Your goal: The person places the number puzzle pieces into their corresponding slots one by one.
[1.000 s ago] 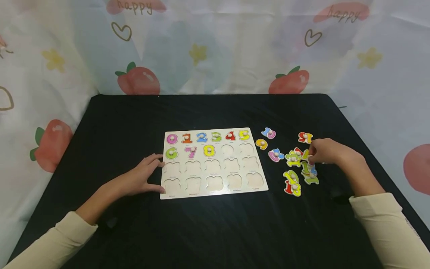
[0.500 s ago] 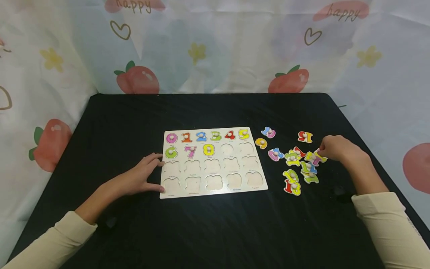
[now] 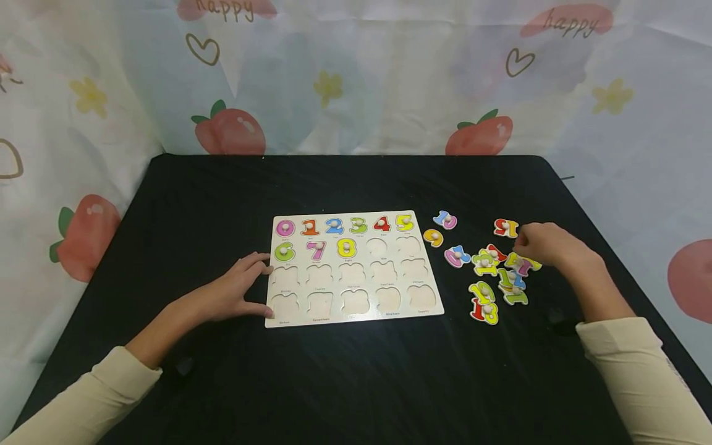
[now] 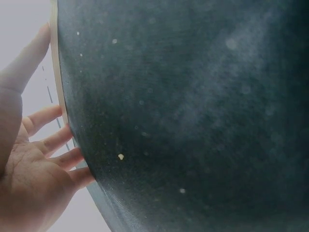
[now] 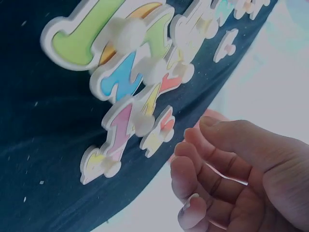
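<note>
A white wooden number puzzle board (image 3: 364, 321) lies on the black table, with knobbed pieces 0 to 8 in its upper slots. My left hand (image 3: 228, 290) rests at the board's left edge, fingers straight and thumb near the lower corner; in the left wrist view these fingertips meet the thin edge. My right hand (image 3: 547, 246) hovers over the loose number pieces, fingers loosely curled and holding nothing in the right wrist view. Nearest it are a pink-and-yellow piece (image 3: 523, 265) and the red-and-yellow 15 (image 3: 505, 228). A blue-and-green piece (image 3: 513, 287) overlaps others below.
Right of the board lie the orange 9 (image 3: 433, 238), the blue-and-pink 10 (image 3: 445, 220) and another blue-and-pink piece (image 3: 457, 256). A green piece (image 3: 486, 263) overlaps a red one, and a red-and-yellow piece (image 3: 484, 312) lies nearer. A printed curtain (image 3: 356, 80) stands behind the table.
My right hand drew the pink-and-yellow piece rightward out of the heap, then let go and shifted slightly left. My left hand and the board have stayed in place.
</note>
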Tool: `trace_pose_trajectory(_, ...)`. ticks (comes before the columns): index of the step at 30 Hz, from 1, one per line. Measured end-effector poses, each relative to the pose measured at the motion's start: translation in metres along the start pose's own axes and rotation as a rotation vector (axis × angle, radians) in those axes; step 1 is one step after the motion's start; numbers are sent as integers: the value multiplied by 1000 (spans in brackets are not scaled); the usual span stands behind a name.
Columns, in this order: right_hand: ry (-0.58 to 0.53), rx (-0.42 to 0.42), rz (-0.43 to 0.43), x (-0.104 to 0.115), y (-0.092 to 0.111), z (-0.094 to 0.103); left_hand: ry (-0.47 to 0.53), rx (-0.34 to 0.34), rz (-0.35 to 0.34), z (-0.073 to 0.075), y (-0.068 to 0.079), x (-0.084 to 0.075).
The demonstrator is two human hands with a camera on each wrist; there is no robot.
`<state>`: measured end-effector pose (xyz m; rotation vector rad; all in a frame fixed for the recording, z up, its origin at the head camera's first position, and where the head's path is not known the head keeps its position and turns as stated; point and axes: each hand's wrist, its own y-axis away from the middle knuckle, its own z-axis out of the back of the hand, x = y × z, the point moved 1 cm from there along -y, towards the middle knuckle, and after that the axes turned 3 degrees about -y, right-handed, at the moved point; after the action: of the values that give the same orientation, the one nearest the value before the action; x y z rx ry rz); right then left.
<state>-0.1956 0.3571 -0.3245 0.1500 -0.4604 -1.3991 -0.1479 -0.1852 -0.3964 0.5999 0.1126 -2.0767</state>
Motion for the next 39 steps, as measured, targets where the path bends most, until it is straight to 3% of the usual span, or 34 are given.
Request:
trace_pose_trajectory(14,-35,-74,134,36,-23,-12,-4,10,-10,1,-1,1)
trace_pose_trajectory(24,33,-158,350,71,-56,-25,2,9,1,0,-1,0)
trace_pose_trajectory(33,28,-138,367,78,-73,-36,-5,-4,-7,-1,0,-1)
trace_pose_trajectory(39,55,-157,353,83,-72,-30,-6,-2,1,1,1,-1)
